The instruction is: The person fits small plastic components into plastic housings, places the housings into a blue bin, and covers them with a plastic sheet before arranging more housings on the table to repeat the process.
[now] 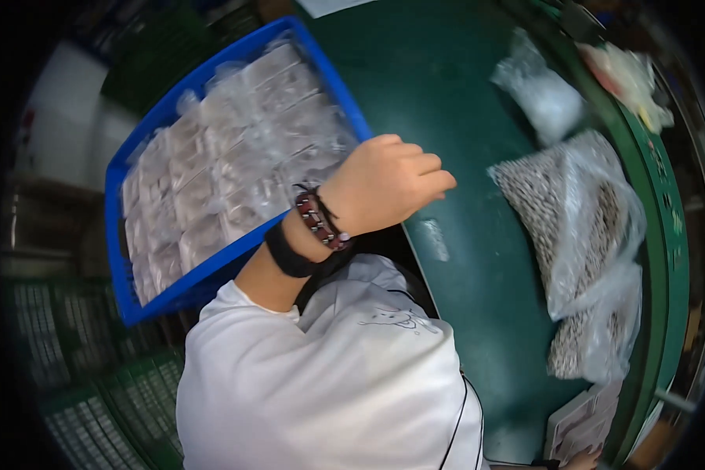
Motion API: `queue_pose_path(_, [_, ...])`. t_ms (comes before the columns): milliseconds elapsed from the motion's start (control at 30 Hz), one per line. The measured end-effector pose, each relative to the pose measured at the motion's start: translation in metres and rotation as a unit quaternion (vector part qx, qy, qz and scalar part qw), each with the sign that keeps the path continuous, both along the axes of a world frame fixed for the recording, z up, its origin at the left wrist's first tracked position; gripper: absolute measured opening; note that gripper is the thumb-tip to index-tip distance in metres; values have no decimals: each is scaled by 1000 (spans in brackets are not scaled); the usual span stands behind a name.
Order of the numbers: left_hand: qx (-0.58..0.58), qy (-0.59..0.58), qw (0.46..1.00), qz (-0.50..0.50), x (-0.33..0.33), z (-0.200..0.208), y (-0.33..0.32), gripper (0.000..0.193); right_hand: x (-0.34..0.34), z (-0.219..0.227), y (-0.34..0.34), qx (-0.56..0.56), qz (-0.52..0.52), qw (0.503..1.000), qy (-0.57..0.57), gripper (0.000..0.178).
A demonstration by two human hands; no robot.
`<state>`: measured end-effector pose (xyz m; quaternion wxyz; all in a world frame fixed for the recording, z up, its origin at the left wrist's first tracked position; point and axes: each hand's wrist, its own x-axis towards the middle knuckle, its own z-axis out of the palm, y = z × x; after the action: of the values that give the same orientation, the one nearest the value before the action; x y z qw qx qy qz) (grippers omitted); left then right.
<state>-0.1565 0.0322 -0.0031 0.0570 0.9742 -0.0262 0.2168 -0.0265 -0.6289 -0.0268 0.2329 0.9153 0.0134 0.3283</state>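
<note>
My left hand [392, 182] is closed with its back up and its fingers curled, over the right rim of a blue crate [333, 74] and the green table [439, 329]. Whatever those fingers may hold is hidden. In the crate lie rows of clear plastic packs [247, 129] with pinkish-grey contents. A small clear packet [435, 239] rests on the table just below this hand. Cut off by the lower edge at the right, my right hand [583, 459] grips the near side of a pale moulded tray [580, 419].
Clear bags of small greyish pieces [564, 219] lie along the table's right side. Beyond them are a whitish plastic bag [540, 98] and another crumpled bag [630, 82]. A raised green edge [670, 258] bounds the right. Green slatted crates [117, 415] stand at lower left.
</note>
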Motion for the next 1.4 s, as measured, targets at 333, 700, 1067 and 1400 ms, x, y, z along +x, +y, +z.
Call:
queue_pose_path(333, [-130,45,933,332,-105,-1,107,13,9,-5,388,199,458,810,308,31])
queue_pose_path(700, [-284,201,907,237,-99,-58,147,16,-159,-91,581,48,794,409,447,5])
queue_pose_path(1067, [65,321,832,448,-149,-27,148,15,-173,-139,563,-5,836,303,457,10])
queue_pose_path(1400, [-272,268,877,292,-128,-54,150,12,-176,-176,554,55,795,390,462,10])
